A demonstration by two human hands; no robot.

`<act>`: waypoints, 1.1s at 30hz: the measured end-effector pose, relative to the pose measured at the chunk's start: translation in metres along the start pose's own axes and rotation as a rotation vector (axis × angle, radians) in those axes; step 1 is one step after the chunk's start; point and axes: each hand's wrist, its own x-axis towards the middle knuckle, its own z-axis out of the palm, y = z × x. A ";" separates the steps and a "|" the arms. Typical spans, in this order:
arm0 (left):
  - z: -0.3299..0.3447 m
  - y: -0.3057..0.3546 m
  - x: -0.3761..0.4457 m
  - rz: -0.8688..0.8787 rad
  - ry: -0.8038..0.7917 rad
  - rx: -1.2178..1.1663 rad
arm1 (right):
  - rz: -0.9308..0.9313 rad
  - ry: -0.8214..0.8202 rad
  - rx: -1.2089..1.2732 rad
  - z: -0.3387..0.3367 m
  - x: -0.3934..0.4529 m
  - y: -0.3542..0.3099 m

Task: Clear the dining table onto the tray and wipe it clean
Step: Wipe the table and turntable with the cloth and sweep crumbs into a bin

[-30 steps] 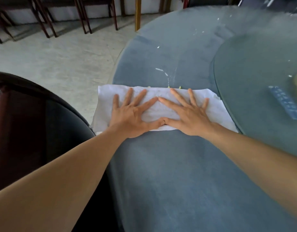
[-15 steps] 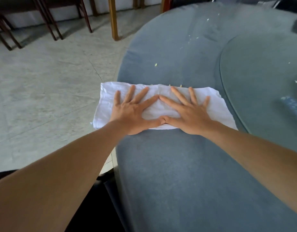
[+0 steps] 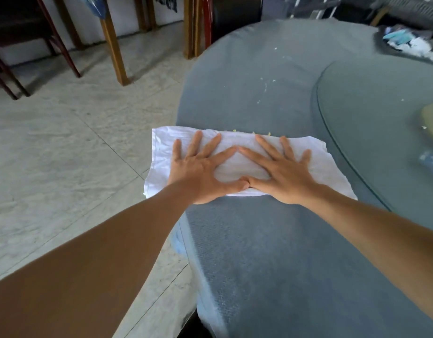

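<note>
I press my left hand (image 3: pixel 201 172) and right hand (image 3: pixel 281 174) flat, fingers spread, on the white cloth (image 3: pixel 161 152), pushing evenly so crumbs (image 3: pixel 265 84) on the counter (image 3: pixel 259 252) gather ahead

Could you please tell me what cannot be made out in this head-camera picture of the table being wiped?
- Table surface beneath the white cloth: covered by the cloth and by the flat left hand and right hand.
- Heap of blue and white items at the far right: blurred and cut by the edge.
- Small blue object on the round glass turntable: motion-blurred, unidentifiable.
- Olive-green object: cropped by the right edge.
</note>
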 end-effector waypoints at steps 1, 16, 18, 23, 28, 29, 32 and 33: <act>0.000 -0.003 0.004 0.018 0.001 0.001 | 0.015 0.007 0.010 0.000 0.002 -0.001; -0.022 -0.037 0.104 0.196 -0.041 0.088 | 0.202 0.073 0.089 -0.015 0.065 0.000; -0.027 -0.044 0.133 0.221 -0.050 0.090 | 0.231 0.081 0.091 -0.020 0.087 0.005; -0.044 -0.059 0.215 0.298 -0.067 0.105 | 0.305 0.096 0.118 -0.036 0.148 0.020; -0.057 -0.067 0.288 0.350 -0.068 0.116 | 0.361 0.098 0.144 -0.053 0.204 0.042; -0.060 -0.068 0.301 0.359 -0.067 0.119 | 0.372 0.094 0.136 -0.056 0.214 0.046; -0.065 -0.069 0.337 0.383 -0.079 0.124 | 0.397 0.088 0.142 -0.064 0.242 0.059; -0.066 -0.068 0.348 0.390 -0.081 0.125 | 0.403 0.091 0.147 -0.066 0.250 0.064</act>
